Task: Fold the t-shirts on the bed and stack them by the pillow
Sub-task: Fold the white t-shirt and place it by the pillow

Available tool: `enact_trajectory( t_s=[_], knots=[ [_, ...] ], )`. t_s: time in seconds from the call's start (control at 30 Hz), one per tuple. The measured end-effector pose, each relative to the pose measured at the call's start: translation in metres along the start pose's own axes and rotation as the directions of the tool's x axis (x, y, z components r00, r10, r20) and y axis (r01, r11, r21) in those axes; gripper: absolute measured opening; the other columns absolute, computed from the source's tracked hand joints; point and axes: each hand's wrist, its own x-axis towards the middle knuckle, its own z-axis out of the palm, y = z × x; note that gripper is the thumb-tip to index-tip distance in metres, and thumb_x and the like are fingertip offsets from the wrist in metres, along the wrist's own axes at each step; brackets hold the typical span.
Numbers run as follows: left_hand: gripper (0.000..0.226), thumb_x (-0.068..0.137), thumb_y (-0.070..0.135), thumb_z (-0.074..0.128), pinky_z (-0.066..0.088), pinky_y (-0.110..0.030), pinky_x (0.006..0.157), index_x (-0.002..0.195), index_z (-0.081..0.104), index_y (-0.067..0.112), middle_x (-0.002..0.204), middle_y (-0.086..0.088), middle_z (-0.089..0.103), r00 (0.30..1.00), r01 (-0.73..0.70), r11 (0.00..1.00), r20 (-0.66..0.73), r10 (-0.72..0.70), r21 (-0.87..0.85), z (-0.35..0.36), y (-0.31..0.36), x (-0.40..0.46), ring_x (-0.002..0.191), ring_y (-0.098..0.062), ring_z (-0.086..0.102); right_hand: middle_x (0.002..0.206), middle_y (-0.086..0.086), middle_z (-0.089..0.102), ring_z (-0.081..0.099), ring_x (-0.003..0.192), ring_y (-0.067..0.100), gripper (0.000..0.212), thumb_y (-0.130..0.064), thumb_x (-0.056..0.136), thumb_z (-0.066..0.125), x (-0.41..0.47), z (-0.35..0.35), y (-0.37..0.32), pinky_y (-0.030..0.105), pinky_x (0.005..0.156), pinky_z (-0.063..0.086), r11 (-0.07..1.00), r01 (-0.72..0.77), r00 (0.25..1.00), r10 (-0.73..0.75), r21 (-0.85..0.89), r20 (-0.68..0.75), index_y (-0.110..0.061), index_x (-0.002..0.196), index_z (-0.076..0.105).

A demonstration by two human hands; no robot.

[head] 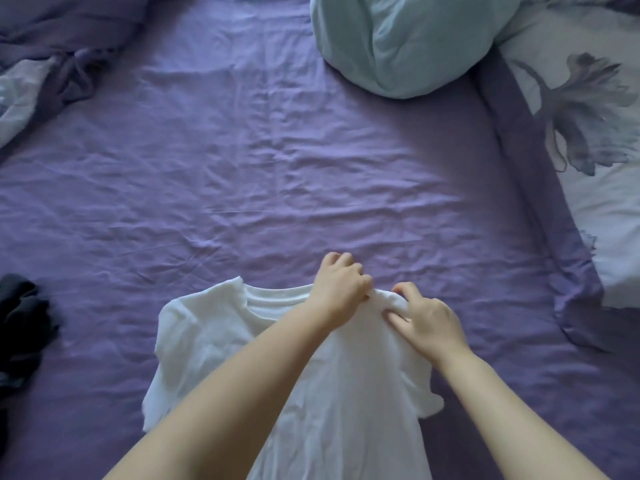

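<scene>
White t-shirt (311, 393) flat on the purple bed (242, 185), my left hand (341, 289) and right hand (427, 322) both pinching its shoulder, pale blue pillow (408, 43) well beyond the shirt, dark garment (20, 323) off to the shirt's left

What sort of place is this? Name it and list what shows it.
Most likely a bedroom, seen from over a bed. A wrinkled purple sheet covers the surface, a pale blue pillow lies at the far side, and a floral duvet is pushed to the right. Both hands grip a white t-shirt spread on the sheet.
</scene>
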Motion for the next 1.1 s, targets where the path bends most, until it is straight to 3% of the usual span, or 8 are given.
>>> enact_trajectory(
  t_s=[0.07,0.17,0.33,0.43,0.6,0.8,1.0,1.1],
  knots=[
    [0.013,0.055,0.035,0.077,0.027,-0.029,0.073,0.058,0.068,0.026,0.055,0.008,0.055,0.995,0.098,0.995,-0.035,-0.099,-0.029,0.006,-0.004,0.006,0.066,-0.020,0.056,0.081,0.008,0.067,0.058,0.086,0.035,0.027,-0.044,0.082,0.057,0.001,-0.005,0.013,0.035,0.067,0.035,0.999,-0.039,0.999,0.040,0.036,-0.013,-0.018,0.088,0.055],
    [0.010,0.081,0.030,0.065,0.024,-0.033,0.088,0.085,0.071,0.023,0.083,0.000,0.062,0.966,0.257,0.961,0.029,-0.256,-0.100,0.006,-0.006,0.009,0.092,-0.024,0.051,0.065,0.003,0.056,0.053,0.073,0.029,0.021,-0.042,0.074,0.055,0.003,-0.006,0.033,0.030,0.067,0.031,0.994,-0.032,0.999,0.029,0.106,0.028,-0.023,0.069,0.049],
    [0.028,0.050,0.025,0.086,0.050,-0.042,0.081,0.061,0.061,0.019,0.061,0.000,0.056,0.927,0.374,0.927,-0.015,-0.374,-0.002,0.014,0.009,0.005,0.068,-0.026,0.057,0.090,-0.002,0.058,0.057,0.087,0.028,0.017,-0.034,0.089,0.053,0.001,0.002,0.040,0.035,0.066,0.040,0.998,-0.042,0.999,0.041,0.046,0.028,-0.018,0.097,0.051],
    [0.041,0.054,0.024,0.083,0.041,-0.058,0.098,0.093,0.069,0.022,0.090,-0.003,0.065,0.904,0.424,0.906,-0.063,-0.424,-0.013,0.017,0.024,-0.006,0.098,-0.029,0.063,0.096,0.004,0.058,0.061,0.086,0.033,0.024,-0.029,0.087,0.058,-0.003,0.014,0.036,0.033,0.061,0.038,0.994,-0.037,0.993,0.025,-0.106,-0.118,-0.014,0.105,0.054],
    [0.065,0.072,0.034,0.063,0.021,-0.058,0.107,0.133,0.043,0.023,0.138,-0.013,0.051,0.906,0.403,0.915,-0.138,-0.401,-0.016,0.030,0.034,-0.051,0.132,-0.031,0.036,0.122,0.014,0.057,0.046,0.118,0.031,0.045,-0.005,0.070,0.061,-0.016,0.038,0.020,0.048,0.100,0.034,0.941,0.187,0.909,-0.274,-0.282,-0.313,-0.012,0.115,0.056],
    [0.057,0.081,0.038,0.046,0.021,-0.055,0.103,0.134,0.039,0.022,0.141,-0.013,0.048,0.861,0.505,0.863,-0.066,-0.505,-0.019,0.028,0.005,-0.124,0.132,-0.028,0.035,0.114,0.011,0.066,0.059,0.114,0.029,0.043,-0.012,0.072,0.037,-0.039,0.076,-0.045,0.053,0.100,0.032,0.795,0.510,0.833,-0.552,-0.329,-0.044,-0.015,0.103,0.067],
    [0.070,0.083,0.021,0.051,0.013,-0.051,0.115,0.148,0.025,0.017,0.152,-0.010,0.032,0.563,0.804,0.561,-0.053,-0.825,-0.198,-0.001,-0.075,-0.186,0.142,-0.028,0.023,0.103,0.007,0.069,0.067,0.097,0.025,0.035,-0.014,0.070,0.039,-0.025,0.081,-0.131,0.036,0.079,0.053,0.797,0.562,0.823,-0.565,-0.221,0.053,-0.016,0.088,0.069],
    [0.072,0.087,0.018,0.051,0.031,-0.042,0.105,0.150,0.016,0.016,0.135,-0.013,0.050,0.457,0.834,0.364,0.150,-0.877,-0.415,-0.012,-0.115,-0.203,0.128,-0.031,0.041,0.105,0.003,0.069,0.067,0.098,0.021,0.032,-0.014,0.069,0.049,-0.011,0.083,-0.182,0.027,0.074,0.052,0.758,0.635,0.769,-0.638,-0.149,0.028,-0.017,0.094,0.069]
  ],
)
